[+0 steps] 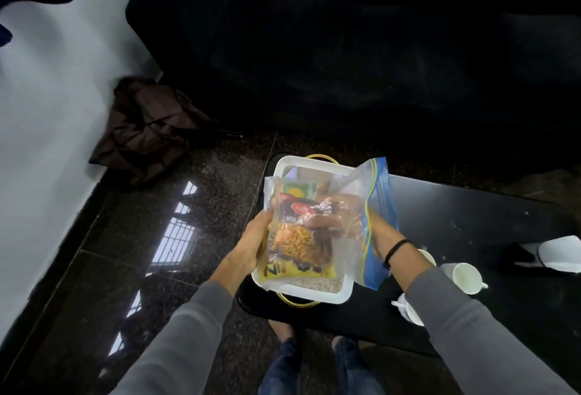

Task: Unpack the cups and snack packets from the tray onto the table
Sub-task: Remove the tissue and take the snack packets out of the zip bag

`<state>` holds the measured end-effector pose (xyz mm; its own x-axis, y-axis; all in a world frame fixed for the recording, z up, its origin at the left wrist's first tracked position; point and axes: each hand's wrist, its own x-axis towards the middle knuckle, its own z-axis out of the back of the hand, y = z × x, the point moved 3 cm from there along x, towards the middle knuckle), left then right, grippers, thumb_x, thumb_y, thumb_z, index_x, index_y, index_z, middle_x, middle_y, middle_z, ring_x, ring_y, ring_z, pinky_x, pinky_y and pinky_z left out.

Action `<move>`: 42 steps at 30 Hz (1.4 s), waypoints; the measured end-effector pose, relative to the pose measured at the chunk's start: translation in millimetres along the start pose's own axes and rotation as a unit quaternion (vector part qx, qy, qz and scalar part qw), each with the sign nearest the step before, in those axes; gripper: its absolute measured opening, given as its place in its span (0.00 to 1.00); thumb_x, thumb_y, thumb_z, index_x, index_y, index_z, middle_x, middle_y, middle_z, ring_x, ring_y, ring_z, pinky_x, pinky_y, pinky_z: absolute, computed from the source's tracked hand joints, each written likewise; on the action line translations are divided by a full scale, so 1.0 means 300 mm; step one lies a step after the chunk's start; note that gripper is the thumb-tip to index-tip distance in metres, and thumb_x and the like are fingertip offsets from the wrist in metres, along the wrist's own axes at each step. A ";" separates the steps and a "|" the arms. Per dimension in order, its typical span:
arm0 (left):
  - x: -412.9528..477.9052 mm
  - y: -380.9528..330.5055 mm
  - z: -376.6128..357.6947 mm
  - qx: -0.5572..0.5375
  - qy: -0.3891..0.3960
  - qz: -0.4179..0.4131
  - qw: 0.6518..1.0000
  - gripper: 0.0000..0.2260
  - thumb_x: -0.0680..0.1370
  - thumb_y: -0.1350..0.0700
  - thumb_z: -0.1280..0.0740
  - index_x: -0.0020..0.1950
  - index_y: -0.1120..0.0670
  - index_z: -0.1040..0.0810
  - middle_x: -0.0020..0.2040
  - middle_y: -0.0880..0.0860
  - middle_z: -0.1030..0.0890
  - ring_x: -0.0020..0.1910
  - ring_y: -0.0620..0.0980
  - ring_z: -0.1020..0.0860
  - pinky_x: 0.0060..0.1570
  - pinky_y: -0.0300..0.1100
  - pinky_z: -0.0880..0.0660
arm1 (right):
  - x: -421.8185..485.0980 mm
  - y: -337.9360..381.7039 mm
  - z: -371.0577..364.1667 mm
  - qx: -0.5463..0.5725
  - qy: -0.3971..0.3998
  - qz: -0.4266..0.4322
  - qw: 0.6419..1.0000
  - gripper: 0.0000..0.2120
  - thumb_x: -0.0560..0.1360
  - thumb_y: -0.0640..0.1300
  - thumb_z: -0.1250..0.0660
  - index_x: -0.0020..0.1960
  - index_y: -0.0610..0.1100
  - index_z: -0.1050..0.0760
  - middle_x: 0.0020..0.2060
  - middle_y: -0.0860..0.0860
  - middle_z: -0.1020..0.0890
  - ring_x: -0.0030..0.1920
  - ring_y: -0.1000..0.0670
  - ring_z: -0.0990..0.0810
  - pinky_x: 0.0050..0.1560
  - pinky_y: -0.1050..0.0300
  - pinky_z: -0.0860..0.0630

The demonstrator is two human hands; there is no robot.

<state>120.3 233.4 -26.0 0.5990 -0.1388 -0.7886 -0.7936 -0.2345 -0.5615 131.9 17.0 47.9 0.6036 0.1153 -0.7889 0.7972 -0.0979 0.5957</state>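
A clear zip bag (352, 206) with a blue seal strip holds several snack packets (295, 237), the front one yellow. I hold the bag over the white tray (342, 292), which has gold handles and stands on the black table's left end. My left hand (251, 245) grips the bag's left side. My right hand (374, 234) reaches into the bag's open mouth, its fingers showing through the plastic on a packet. White cups (465, 276) lie on the table right of the tray, one partly behind my right sleeve.
The black table (471, 215) stretches to the right, with a white object (559, 251) at its far right edge. A dark sofa stands behind. A brown bag (147, 130) lies on the glossy dark floor by the white wall. My feet and jeans show below.
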 end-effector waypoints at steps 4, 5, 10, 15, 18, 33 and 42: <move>0.025 -0.009 -0.015 -0.032 -0.041 -0.042 0.998 0.17 0.76 0.47 0.26 0.58 0.57 0.16 0.46 0.59 0.12 0.40 0.56 0.13 0.35 0.47 0.17 | 0.042 -0.001 -0.061 -0.090 0.093 0.028 0.991 0.11 0.77 0.30 0.29 0.46 0.45 0.16 0.37 0.52 0.15 0.34 0.54 0.15 0.32 0.61 0.20; 0.029 -0.008 -0.021 -0.045 -0.038 -0.048 0.997 0.15 0.76 0.49 0.26 0.57 0.57 0.15 0.43 0.58 0.11 0.38 0.55 0.13 0.33 0.46 0.17 | 0.047 -0.003 -0.078 -0.118 0.110 0.037 0.986 0.13 0.75 0.30 0.26 0.46 0.48 0.15 0.36 0.55 0.15 0.33 0.57 0.16 0.32 0.65 0.21; 0.052 -0.008 -0.034 -0.063 -0.027 -0.048 0.997 0.10 0.69 0.49 0.23 0.45 0.53 0.11 0.42 0.59 0.12 0.37 0.56 0.13 0.37 0.51 0.16 | 0.037 -0.009 -0.072 -0.124 0.124 0.055 0.983 0.16 0.68 0.30 0.21 0.52 0.45 0.12 0.45 0.49 0.12 0.36 0.57 0.14 0.35 0.64 0.19; 0.070 -0.005 0.001 -0.076 -0.065 -0.039 0.994 0.11 0.72 0.51 0.21 0.46 0.57 0.13 0.44 0.61 0.13 0.39 0.58 0.14 0.43 0.58 0.15 | 0.009 0.024 0.022 -0.136 0.010 0.088 0.987 0.08 0.79 0.35 0.31 0.49 0.28 0.22 0.41 0.38 0.22 0.38 0.44 0.19 0.42 0.49 0.19; 0.063 -0.007 0.018 -0.078 -0.081 -0.042 0.993 0.19 0.71 0.48 0.20 0.53 0.60 0.17 0.49 0.63 0.14 0.46 0.63 0.15 0.47 0.65 0.17 | -0.002 0.018 0.068 -0.157 -0.040 0.097 0.982 0.08 0.83 0.38 0.36 0.51 0.32 0.23 0.45 0.36 0.25 0.43 0.38 0.26 0.50 0.32 0.22; 0.038 0.025 0.086 -0.066 -0.163 -0.102 0.979 0.06 0.77 0.53 0.24 0.41 0.52 0.16 0.46 0.62 0.16 0.46 0.60 0.18 0.51 0.62 0.18 | -0.033 -0.028 0.287 -0.166 -0.385 0.103 0.902 0.17 0.73 0.52 0.24 0.54 0.44 0.24 0.48 0.45 0.15 0.48 0.43 0.14 0.47 0.42 0.14; 0.067 0.093 0.095 -0.047 -0.145 -0.077 0.985 0.04 0.75 0.57 0.23 0.46 0.57 0.15 0.58 0.73 0.19 0.50 0.63 0.18 0.58 0.72 0.24 | 0.017 0.033 0.286 -0.182 -0.426 0.224 0.857 0.16 0.76 0.55 0.26 0.53 0.47 0.28 0.39 0.58 0.22 0.46 0.47 0.17 0.44 0.50 0.20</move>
<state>107.1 251.6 -64.5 0.6451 0.1821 -0.7420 -0.6740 -0.3217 -0.6650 142.1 -68.2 36.8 0.7483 -0.6325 -0.1999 0.5303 0.3893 0.7532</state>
